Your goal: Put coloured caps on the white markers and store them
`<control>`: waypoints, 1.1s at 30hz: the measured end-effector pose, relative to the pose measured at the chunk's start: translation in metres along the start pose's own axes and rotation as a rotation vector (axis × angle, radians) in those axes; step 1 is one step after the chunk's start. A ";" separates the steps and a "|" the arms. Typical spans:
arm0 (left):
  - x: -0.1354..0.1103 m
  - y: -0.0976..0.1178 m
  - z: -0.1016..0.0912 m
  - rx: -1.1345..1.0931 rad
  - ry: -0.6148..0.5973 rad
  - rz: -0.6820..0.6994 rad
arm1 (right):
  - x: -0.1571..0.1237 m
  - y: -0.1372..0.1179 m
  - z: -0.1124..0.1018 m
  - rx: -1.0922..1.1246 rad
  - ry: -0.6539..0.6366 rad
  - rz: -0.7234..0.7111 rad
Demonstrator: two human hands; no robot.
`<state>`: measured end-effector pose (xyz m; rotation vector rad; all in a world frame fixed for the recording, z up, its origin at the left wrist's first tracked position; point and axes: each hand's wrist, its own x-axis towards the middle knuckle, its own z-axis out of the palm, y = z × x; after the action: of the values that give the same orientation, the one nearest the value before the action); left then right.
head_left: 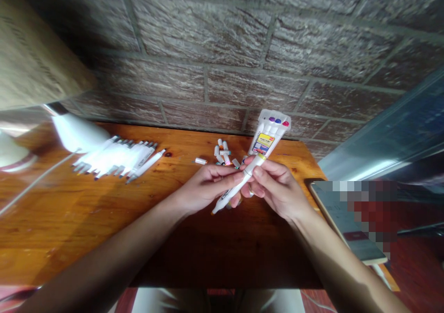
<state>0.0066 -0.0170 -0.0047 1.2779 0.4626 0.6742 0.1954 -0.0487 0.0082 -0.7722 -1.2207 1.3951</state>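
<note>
A white marker [227, 197] slants across the middle of the head view, its yellow-topped cap end up and right, its orange-tinted tip low and left. My left hand [201, 188] is closed around the barrel. At the capped end, my right hand [279, 183] pinches the cap [254, 165] between thumb and fingers. Whether the cap is fully seated I cannot tell. Just beyond my hands lie several loose white caps [225, 158], partly hidden by my fingers. A clear marker case [268, 132] stands behind my right hand, with purple, blue and red marker ends at its top.
Many white markers [113, 158] lie in a row on the wooden table [166, 239] at left. Beside them stands a lamp [74, 128] with a large shade and a cord. A stone-brick wall [222, 49] closes off the back. A dark flat tablet-like object [342, 220] lies at right.
</note>
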 end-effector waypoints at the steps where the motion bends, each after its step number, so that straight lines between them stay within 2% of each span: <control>1: 0.001 -0.001 0.000 -0.014 0.000 -0.004 | 0.000 0.001 0.000 -0.004 0.005 0.004; 5: 0.005 0.000 0.001 -0.053 0.020 -0.031 | 0.001 0.002 -0.001 -0.038 0.050 -0.013; 12: 0.008 0.011 -0.003 -0.315 0.142 0.115 | 0.008 -0.003 -0.008 -0.101 0.199 -0.065; 15: 0.010 0.010 -0.010 -0.344 0.177 0.127 | 0.009 -0.011 -0.019 -0.243 0.245 -0.075; 17: 0.011 0.008 -0.013 -0.347 0.177 0.127 | 0.008 -0.018 -0.029 -0.418 0.169 -0.054; 22: 0.012 0.009 -0.015 -0.384 0.209 0.133 | 0.003 -0.023 -0.051 -0.835 -0.293 0.188; 25: 0.012 0.012 -0.016 -0.429 0.251 0.130 | 0.005 -0.014 -0.053 -0.952 -0.447 0.182; 28: 0.014 0.013 -0.018 -0.470 0.288 0.136 | 0.010 -0.007 -0.052 -1.010 -0.438 0.120; 33: 0.016 0.009 -0.023 -0.528 0.344 0.128 | 0.014 -0.002 -0.052 -1.114 -0.258 0.065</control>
<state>0.0013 0.0115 -0.0006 0.6965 0.4441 1.0526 0.2419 -0.0224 -0.0009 -1.3977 -2.2243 0.7785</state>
